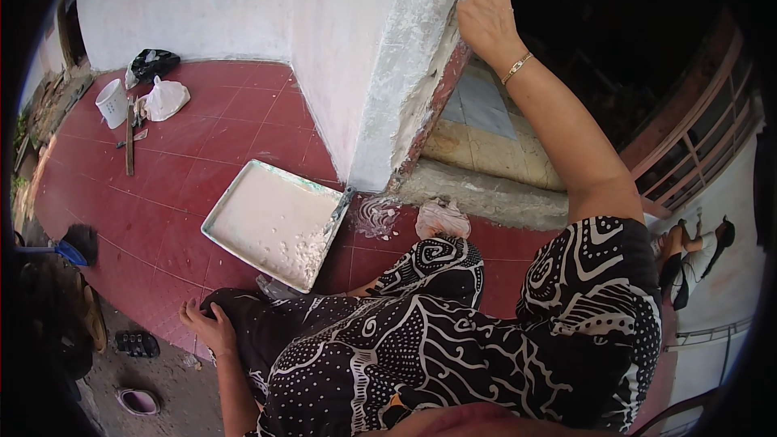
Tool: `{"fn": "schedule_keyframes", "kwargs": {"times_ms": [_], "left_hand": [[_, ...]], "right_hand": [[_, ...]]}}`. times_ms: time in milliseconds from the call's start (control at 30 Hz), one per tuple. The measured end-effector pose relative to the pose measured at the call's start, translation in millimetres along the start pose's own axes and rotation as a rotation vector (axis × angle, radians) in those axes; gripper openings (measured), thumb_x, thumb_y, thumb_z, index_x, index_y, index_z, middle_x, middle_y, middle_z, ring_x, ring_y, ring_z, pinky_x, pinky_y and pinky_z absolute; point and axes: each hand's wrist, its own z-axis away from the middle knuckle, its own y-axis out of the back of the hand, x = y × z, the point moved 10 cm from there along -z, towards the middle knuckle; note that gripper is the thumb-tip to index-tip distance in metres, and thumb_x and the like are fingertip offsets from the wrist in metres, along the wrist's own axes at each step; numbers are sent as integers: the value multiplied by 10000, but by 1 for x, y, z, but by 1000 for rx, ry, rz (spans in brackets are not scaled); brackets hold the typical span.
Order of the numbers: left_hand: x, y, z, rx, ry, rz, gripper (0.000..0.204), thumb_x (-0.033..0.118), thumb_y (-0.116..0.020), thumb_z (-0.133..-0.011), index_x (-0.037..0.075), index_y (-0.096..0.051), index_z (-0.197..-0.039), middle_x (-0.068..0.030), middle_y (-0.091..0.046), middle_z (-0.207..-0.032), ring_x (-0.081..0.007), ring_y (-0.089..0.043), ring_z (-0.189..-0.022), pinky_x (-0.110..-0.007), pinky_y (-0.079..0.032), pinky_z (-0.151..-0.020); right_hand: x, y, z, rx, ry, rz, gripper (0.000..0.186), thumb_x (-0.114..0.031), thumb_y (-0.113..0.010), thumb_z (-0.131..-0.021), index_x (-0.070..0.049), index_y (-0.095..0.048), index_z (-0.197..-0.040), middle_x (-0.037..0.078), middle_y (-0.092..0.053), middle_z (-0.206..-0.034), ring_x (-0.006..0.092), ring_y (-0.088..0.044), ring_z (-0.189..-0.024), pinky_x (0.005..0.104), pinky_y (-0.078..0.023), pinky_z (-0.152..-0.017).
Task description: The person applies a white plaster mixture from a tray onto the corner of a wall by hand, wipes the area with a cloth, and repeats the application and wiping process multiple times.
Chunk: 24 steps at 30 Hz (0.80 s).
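Observation:
My right hand (488,20) is raised high against the crumbling edge where the white wall (388,73) meets a reddish door frame (447,89). Its fingers are bent and pressed together at the gap, and whatever they hold is hidden. My left hand (212,330) rests by my knee, fingers apart, holding nothing. Between my legs and the wall, a shallow tray (252,260) with a white rim lies on the red floor. Pale, creamy paste (271,210) fills it, lumpy toward the right side. A dark, paste-smeared tool (343,202) leans on the tray's right edge.
White smears (377,217) mark the floor beside a rough step (486,190). Far left are a white bucket (112,103), a black bag (154,65), a white bag (166,100) and a wooden stick (129,142). Sandals (137,345) lie lower left; another person (698,259) is at far right.

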Motion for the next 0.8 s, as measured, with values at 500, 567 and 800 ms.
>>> {"fn": "schedule_keyframes", "kwargs": {"times_ms": [500, 567, 800], "left_hand": [[-6, -5, -1, -18, -24, -52, 414, 103, -630, -827, -22, -489, -1195, -239, -416, -1287, -289, -561, -882, -371, -480, -796], [-5, -7, -2, -11, -39, -53, 419, 104, -630, -829, -20, -488, -1203, -237, -413, -1292, -282, -565, -863, -372, -479, -798], [3, 1, -2, 26, -64, -19, 470, 104, -629, -837, -51, -444, -1240, -252, -372, -1316, -294, -549, -897, -390, -475, -824]], "right_hand": [[30, -15, -12, -87, -347, 107, 238, -148, -529, -787, 3, -700, -853, 198, -594, -1006, 326, -502, -1034, 459, -358, -857], [27, -22, -17, -99, -317, 140, 257, -152, -516, -800, 0, -711, -871, 191, -597, -1012, 329, -502, -1043, 468, -353, -875], [19, -6, -28, -160, -217, 241, 270, -184, -506, -819, -51, -740, -846, 168, -617, -1022, 299, -510, -1051, 480, -333, -925]]}}
